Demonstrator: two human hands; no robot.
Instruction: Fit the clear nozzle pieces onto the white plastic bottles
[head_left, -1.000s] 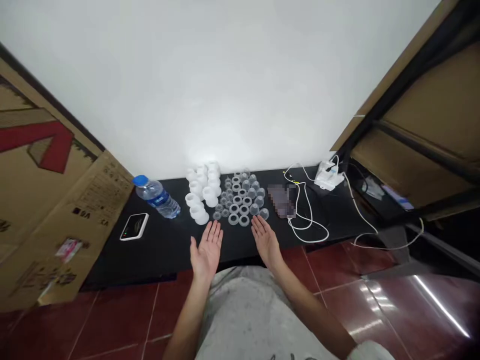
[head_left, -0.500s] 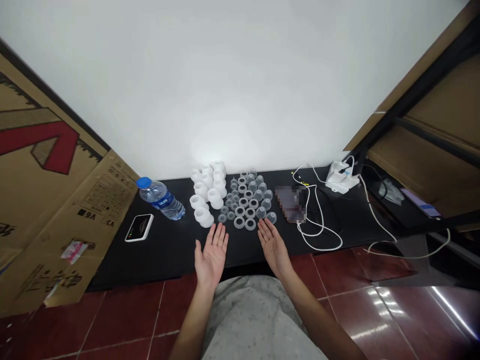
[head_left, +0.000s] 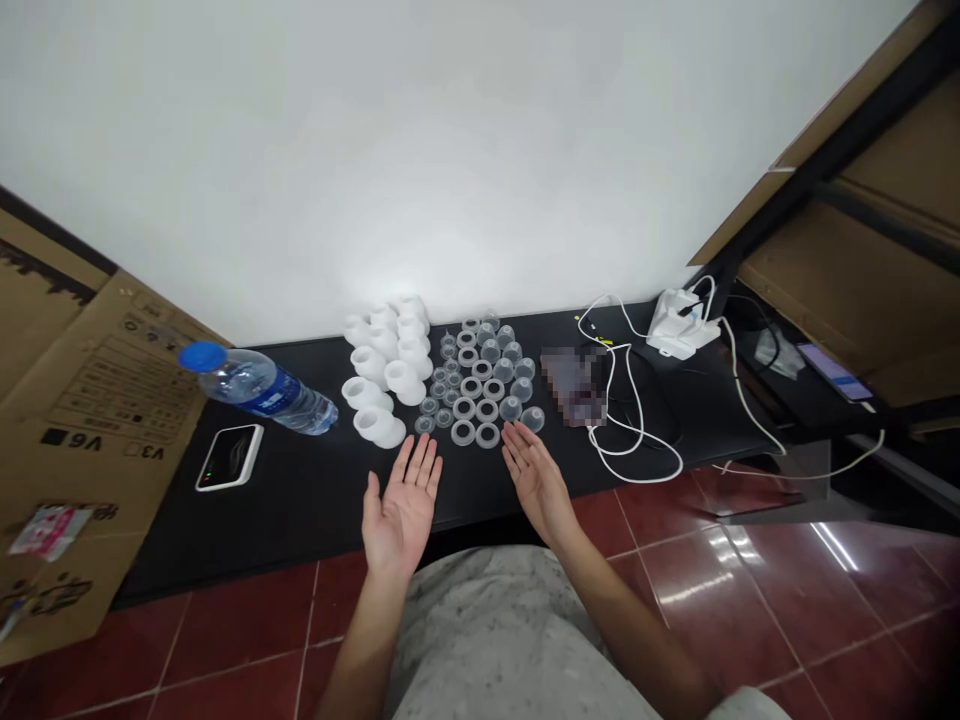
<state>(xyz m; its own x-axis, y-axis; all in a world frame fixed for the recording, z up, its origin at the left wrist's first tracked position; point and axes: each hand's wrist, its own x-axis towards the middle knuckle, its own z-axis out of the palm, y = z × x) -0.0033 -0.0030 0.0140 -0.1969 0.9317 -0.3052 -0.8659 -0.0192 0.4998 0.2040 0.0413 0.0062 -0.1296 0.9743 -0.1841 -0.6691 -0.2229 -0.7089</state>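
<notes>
My left hand [head_left: 399, 506] is held palm up with fingers stretched out, holding nothing, above the near edge of a low black table [head_left: 300, 490]. My right hand [head_left: 534, 478] is likewise open, palm turned inward, empty. Just beyond the fingertips lie several small clear plastic cups and rings [head_left: 480, 385] in rows. To their left stand several white plastic cups [head_left: 382, 360]. The nearest ring sits between the two hands' fingertips.
A water bottle with a blue cap [head_left: 259, 387] lies on its side at the left, beside a small white device [head_left: 229, 457]. A blurred dark object [head_left: 574, 385], white cables [head_left: 630, 440] and a white charger [head_left: 679, 330] lie right. Cardboard [head_left: 82, 420] leans left; red floor tiles below.
The view has shifted left and down a little; both hands stay open, palms up, in nearly the same place before the cups.
</notes>
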